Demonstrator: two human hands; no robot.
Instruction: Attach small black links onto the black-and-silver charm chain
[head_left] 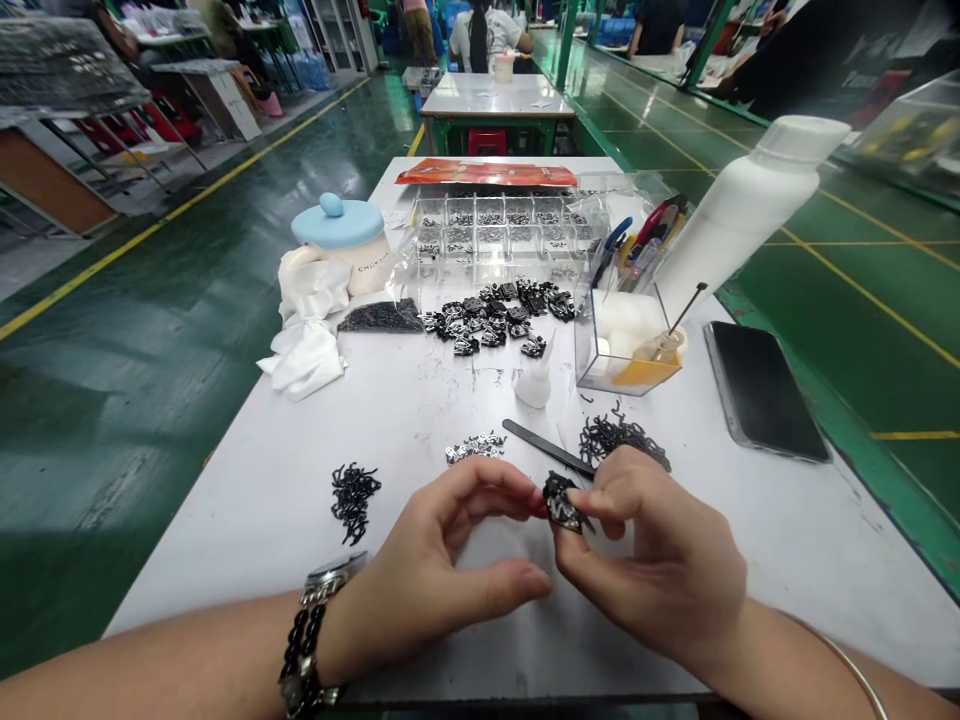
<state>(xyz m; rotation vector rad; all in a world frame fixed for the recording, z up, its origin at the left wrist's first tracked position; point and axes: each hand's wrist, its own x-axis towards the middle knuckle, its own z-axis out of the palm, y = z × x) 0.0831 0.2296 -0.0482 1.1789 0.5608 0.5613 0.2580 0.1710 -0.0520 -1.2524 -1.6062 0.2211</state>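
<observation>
Pinched between the thumb and fingers of my right hand [660, 560] is a small black-and-silver part [561, 500]. My left hand [450, 545] curves beside it; its fingertips touch the part's left edge, while the thumb stands well apart. Just beyond my right hand lie dark tweezers [544, 445] and a pile of small black curved pieces [619, 437]. A second heap of black pieces [354, 500] is left of my left hand. Small silver metal pieces [475, 448] sit beyond my left fingers. Several similar black-and-silver parts [499, 312] are gathered farther back.
A white dropper bottle [532, 383] stands mid-table. On the right are a clear tool box [626, 370], a white bottle [757, 205] and a phone [765, 390]. A blue-lidded jar [341, 225], tissues [307, 350] and a clear compartment tray [495, 245] stand farther back. A person [491, 40] sits beyond.
</observation>
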